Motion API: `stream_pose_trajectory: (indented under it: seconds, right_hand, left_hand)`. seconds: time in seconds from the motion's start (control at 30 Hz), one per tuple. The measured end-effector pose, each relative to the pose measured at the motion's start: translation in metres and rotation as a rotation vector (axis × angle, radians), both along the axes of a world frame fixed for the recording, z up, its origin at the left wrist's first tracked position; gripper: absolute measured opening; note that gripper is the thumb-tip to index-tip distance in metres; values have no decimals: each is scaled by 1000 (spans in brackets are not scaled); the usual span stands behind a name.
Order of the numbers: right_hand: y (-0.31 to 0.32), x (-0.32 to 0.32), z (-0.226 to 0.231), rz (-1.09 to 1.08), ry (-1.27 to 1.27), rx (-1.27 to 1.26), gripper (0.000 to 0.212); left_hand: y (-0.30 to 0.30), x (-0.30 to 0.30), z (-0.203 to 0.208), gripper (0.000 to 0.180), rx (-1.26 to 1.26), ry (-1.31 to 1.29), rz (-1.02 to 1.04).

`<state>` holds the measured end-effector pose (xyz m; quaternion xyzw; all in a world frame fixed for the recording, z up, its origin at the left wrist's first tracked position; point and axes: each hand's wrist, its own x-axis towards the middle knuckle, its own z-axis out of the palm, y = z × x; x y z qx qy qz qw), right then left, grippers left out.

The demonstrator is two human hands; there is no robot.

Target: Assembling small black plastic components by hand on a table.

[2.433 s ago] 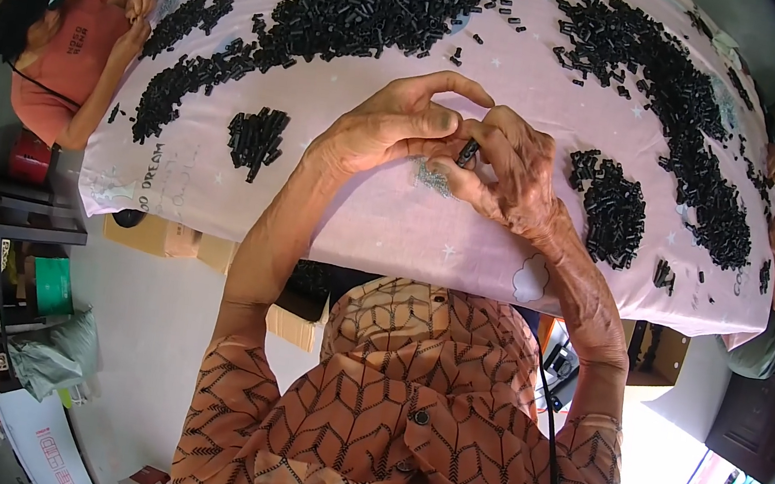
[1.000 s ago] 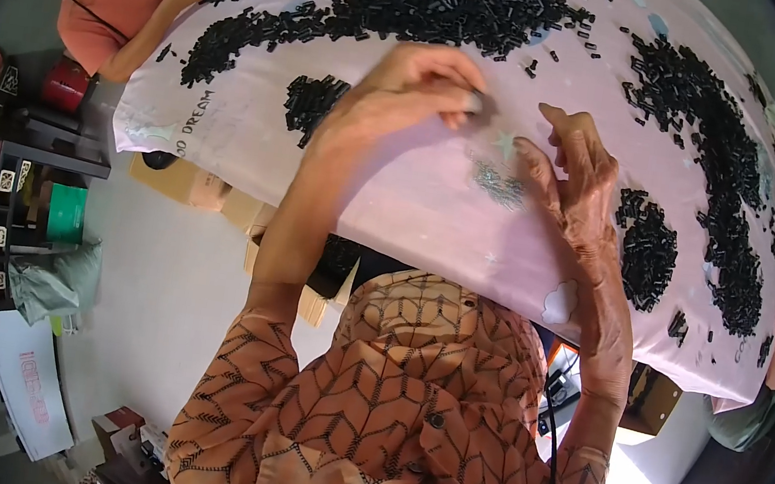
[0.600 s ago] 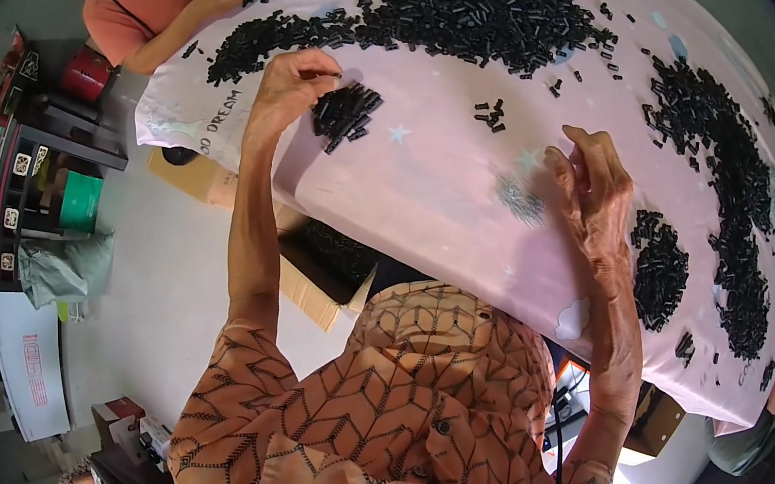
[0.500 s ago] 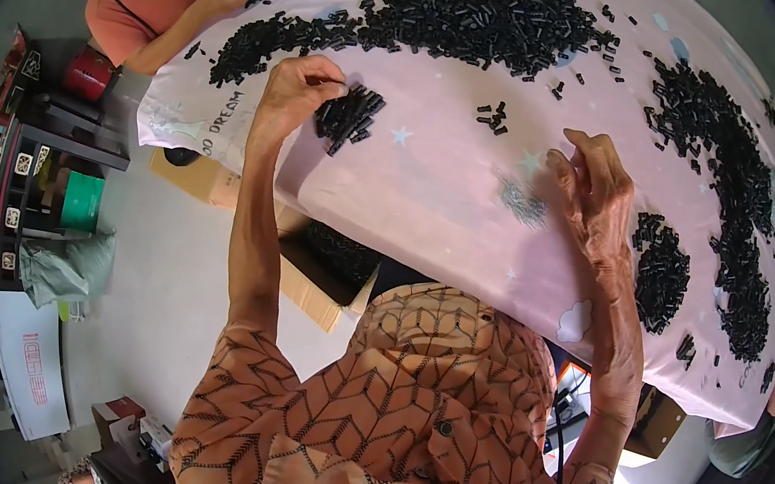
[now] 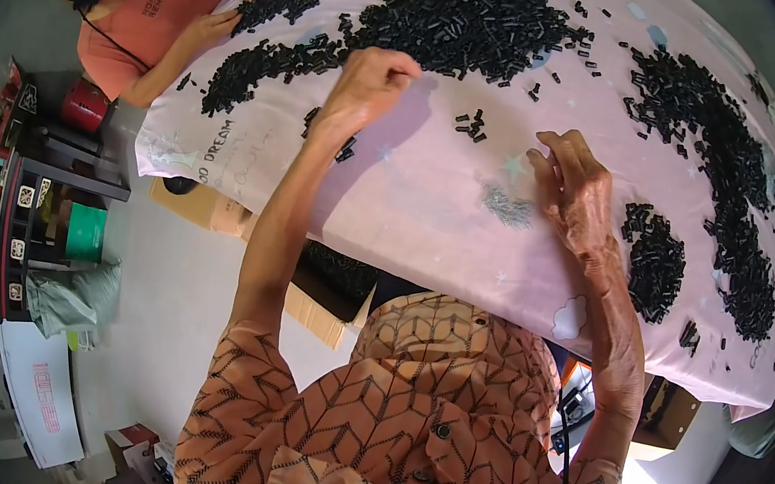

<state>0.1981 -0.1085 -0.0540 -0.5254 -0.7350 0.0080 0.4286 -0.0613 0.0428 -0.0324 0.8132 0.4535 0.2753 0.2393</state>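
My left hand [image 5: 368, 91] hovers over the pink cloth, just in front of the big heap of small black tube-like pieces [image 5: 465, 22]. Its fingers are pinched together, and what they hold, if anything, is too small to make out. Beneath my left wrist lies a small pile of black pieces [image 5: 347, 150], mostly covered by the arm. My right hand [image 5: 572, 190] is held above the cloth with bent fingers, thumb and forefinger apart, and nothing visible between them. Several loose black pieces [image 5: 471, 125] lie between my two hands.
The pink patterned cloth [image 5: 412, 206] covers the table. More black heaps sit at the right [image 5: 656, 263] and far right [image 5: 739, 215]. At the far left a person [image 5: 147, 24] handles black pieces [image 5: 276, 7]. An open cardboard box [image 5: 315, 311] stands below the table's front edge.
My left hand has moved right and away from me, from the small pile toward the big heap. My right hand stays nearly in place. The view has shifted slightly.
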Motion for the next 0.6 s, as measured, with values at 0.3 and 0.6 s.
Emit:
stream_pose_trajectory:
  seconds: [0.3,0.6]
  right_hand:
    - [-4,5,4,-40,-82,-6,17]
    - [5,2,-6,17,-79,-35,15]
  left_hand:
    - [28,52,-23,25,214,101,-10]
    - [10,48,-23,27,172,148,-79]
